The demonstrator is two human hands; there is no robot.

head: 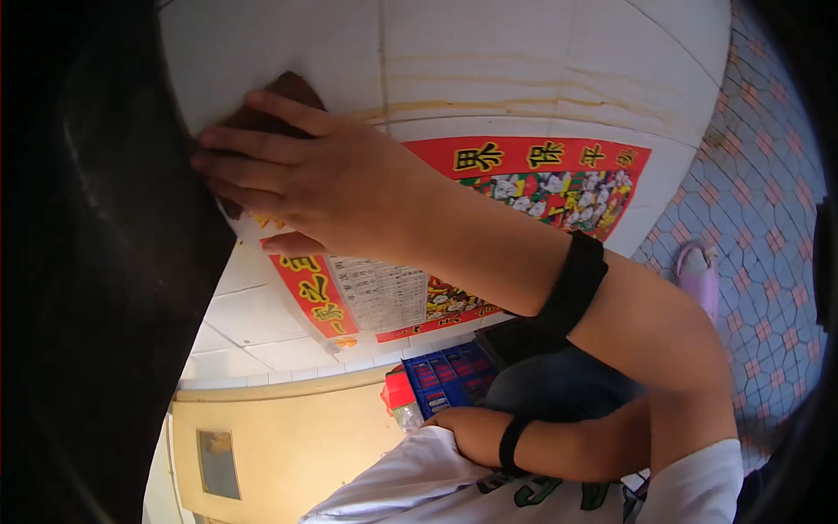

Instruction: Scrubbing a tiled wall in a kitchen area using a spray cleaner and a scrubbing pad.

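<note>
My right hand (294, 170) presses a dark brown cloth or pad (294, 92) flat against a white tiled wall (275, 39). The fingers are spread over it, and much of it is hidden under them. My thumb lies lower, over the edge of a red printed wall poster (425, 154) that bears writing and a table of small print. Yellow-brown drip streaks (497, 105) run across the tiles beside the poster. My left forearm bends across my body and passes behind the right arm, so my left hand is out of view.
A blue plastic crate (452, 373) stands below the poster, with a red item (398, 390) beside it. A pale yellow door (314, 445) has a small window. A pink shoe (700, 281) rests on the patterned tile floor (753, 196). A large dark shape fills the left side.
</note>
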